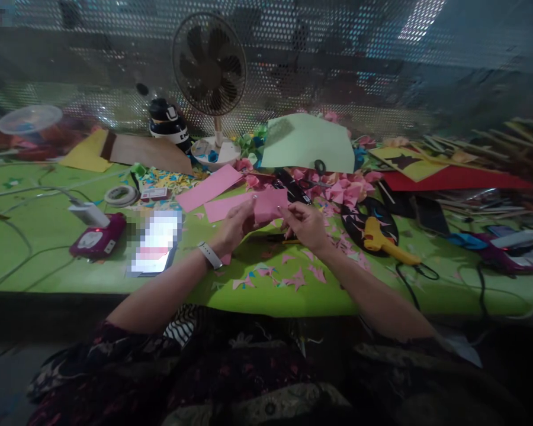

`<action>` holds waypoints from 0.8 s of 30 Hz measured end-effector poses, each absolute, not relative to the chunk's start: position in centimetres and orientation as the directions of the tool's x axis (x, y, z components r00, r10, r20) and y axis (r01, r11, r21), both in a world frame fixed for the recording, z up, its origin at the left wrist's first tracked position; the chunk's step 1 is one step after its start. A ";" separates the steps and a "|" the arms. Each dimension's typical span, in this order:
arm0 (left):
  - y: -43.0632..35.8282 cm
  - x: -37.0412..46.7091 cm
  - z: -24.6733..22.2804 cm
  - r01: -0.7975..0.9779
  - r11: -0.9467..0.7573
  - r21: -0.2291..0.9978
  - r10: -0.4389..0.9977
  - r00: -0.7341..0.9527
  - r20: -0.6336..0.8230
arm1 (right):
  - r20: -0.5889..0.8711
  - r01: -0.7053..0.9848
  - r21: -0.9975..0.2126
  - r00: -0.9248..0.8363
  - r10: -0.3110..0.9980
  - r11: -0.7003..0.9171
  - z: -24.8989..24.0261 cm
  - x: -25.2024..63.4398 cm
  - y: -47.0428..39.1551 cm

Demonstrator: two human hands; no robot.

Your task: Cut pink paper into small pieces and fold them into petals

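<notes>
A piece of pink paper (270,203) is held up between my two hands over the green table. My left hand (237,226), with a white band on the wrist, grips its left edge, fingers closed. At the paper's lower right corner, the thumb and fingers of my right hand (308,226) are pinched together. Behind my left hand lies a pink paper strip (220,209), and a second pink strip (211,186) rests beyond it. Small pink paper scraps (297,278) are scattered below my hands. A thin yellowish stick (291,241) shows under my right hand.
A lit phone (156,242), tape roll (121,196) and purple power box (98,236) are at left. On the right, a yellow glue gun (388,242) lies over a black disc (349,219). Behind stand a fan (213,65) and pale green paper (306,142). Cords cross both sides.
</notes>
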State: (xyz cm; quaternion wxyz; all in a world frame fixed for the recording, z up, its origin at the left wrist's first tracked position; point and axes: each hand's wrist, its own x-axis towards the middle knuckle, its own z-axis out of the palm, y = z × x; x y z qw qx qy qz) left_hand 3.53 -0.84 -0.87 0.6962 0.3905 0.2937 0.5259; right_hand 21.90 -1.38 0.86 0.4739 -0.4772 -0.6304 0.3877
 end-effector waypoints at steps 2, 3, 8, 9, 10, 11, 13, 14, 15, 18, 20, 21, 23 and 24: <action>-0.9 3.5 -1.0 -0.464 0.094 0.881 0.958 0.282 0.047 | 0.245 0.246 -0.932 -0.113 0.963 0.266 0.8 21.9 -1.4; -0.9 3.6 -1.0 -0.455 0.073 0.887 0.958 0.281 0.065 | 0.257 0.247 -0.928 -0.120 0.959 0.280 0.8 22.0 -1.4; -0.8 3.7 -1.3 -0.450 0.038 0.892 0.964 0.251 0.086 | 0.281 0.257 -0.916 -0.141 0.949 0.309 0.6 22.2 -1.4; -0.8 3.7 -1.3 -0.450 0.040 0.892 0.966 0.245 0.080 | 0.275 0.259 -0.917 -0.144 0.951 0.304 0.5 22.2 -1.3; -0.8 3.8 -1.2 -0.451 0.042 0.892 0.968 0.238 0.075 | 0.268 0.255 -0.920 -0.146 0.952 0.299 0.5 22.2 -1.3; -0.9 3.8 -1.1 -0.454 0.042 0.890 0.970 0.231 0.072 | 0.262 0.248 -0.923 -0.150 0.953 0.293 0.4 22.2 -1.2; -0.9 3.8 -1.0 -0.459 0.039 0.888 0.973 0.219 0.070 | 0.250 0.229 -0.931 -0.163 0.954 0.284 0.3 22.3 -1.2; -1.0 3.8 -1.0 -0.461 0.036 0.887 0.974 0.214 0.072 | 0.246 0.220 -0.935 -0.168 0.955 0.279 0.3 22.3 -1.2; -1.0 3.8 -0.9 -0.462 0.034 0.886 0.975 0.211 0.072 | 0.243 0.210 -0.938 -0.171 0.955 0.276 0.3 22.3 -1.2; -1.1 3.8 -0.9 -0.452 0.025 0.892 0.974 0.211 0.080 | 0.242 0.200 -0.940 -0.174 0.954 0.275 0.3 22.3 -1.2; -1.0 3.8 -0.9 -0.442 0.012 0.897 0.973 0.212 0.091 | 0.239 0.210 -0.938 -0.181 0.954 0.275 0.2 22.3 -1.1; -1.0 3.8 -1.0 -0.438 0.006 0.899 0.973 0.211 0.096 | 0.236 0.215 -0.938 -0.183 0.954 0.273 0.2 22.3 -1.0; -1.0 3.7 -1.0 -0.431 0.003 0.902 0.972 0.213 0.098 | 0.229 0.222 -0.938 -0.183 0.956 0.268 0.2 22.2 -1.0; -1.0 3.7 -1.0 -0.425 0.003 0.905 0.972 0.215 0.098 | 0.229 0.223 -0.938 -0.180 0.957 0.266 0.2 22.2 -1.0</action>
